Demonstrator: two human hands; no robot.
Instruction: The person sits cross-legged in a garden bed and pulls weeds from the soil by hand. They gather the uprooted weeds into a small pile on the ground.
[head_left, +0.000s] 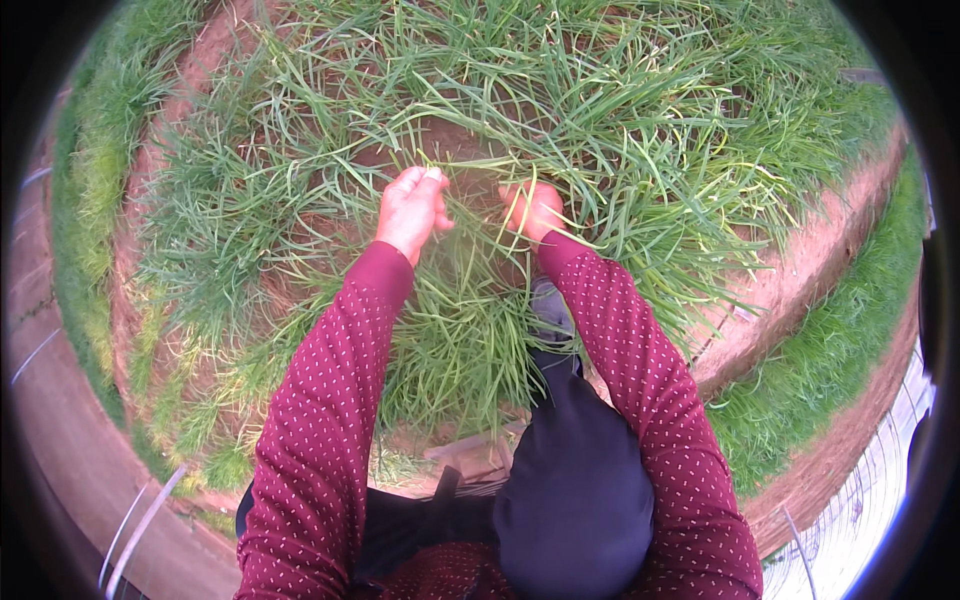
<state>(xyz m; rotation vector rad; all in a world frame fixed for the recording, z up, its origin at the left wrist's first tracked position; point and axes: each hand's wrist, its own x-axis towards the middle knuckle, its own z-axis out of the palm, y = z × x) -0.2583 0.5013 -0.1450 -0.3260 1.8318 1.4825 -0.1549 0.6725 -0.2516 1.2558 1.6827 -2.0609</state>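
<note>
My left hand (415, 206) is raised over the bed, with a thin green blade pinched between thumb and forefinger. To its right, my right hand (534, 208) is curled among long narrow leaves, some of which cross in front of it; whether it grips any is not plain. Strands of leaf stretch between the two hands. Long-leaved green plants (652, 142), resembling garlic chives, spread around both hands. Below and between my forearms lies a thick heap of the same leaves (472, 337). Brown soil (454, 142) shows just beyond my hands.
My dark-trousered knee (577, 487) is bent at the lower middle, with a grey shoe (551, 307) beside the leaf heap. Earth ridges (795, 255) run along both sides, with more green rows (810, 375) beyond. Thin curved rods (142, 525) stand at lower left.
</note>
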